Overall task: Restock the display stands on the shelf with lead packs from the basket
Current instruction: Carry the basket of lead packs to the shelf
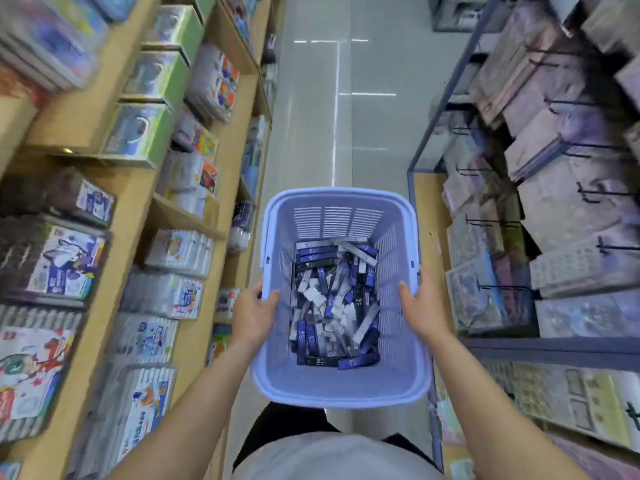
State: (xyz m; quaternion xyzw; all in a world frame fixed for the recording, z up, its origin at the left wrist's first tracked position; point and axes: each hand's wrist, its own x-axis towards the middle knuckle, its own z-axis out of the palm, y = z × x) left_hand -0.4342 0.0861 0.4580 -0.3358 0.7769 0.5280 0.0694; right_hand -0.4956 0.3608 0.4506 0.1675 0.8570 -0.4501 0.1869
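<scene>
Left hand (254, 315) clamped on the left rim of a pale blue slatted plastic basket (337, 393), thumb hooked over the edge to the inside, fingers out of sight on the outer wall. Right hand (420, 306) gripping the opposite rim in the same way, thumb inside, fingers wrapped round the outside. Both forearms bare, reaching forward from the lower edge of the view.

Basket held between the two hands, in front of the body, above the floor of a shop aisle. Heaped loosely across the basket bottom, many small slim lead packs (332, 303): dark blue, black and white-grey cases, lying crosswise in all directions, some marked HB 07. Upper part of the basket walls bare.

Below the basket, a grey shirt (339, 459) and dark trousers (287, 431). Underneath, pale grey glossy floor (311, 116) with reflected light strips.

To the left, light wooden shelves (79, 123) stocked with colourful boxed and bagged goods (65, 261), blurred. To the right, a dark metal-framed rack (554, 349) with black hooks (588, 194) and flat, muted pink and purple packets (554, 209), also blurred.
</scene>
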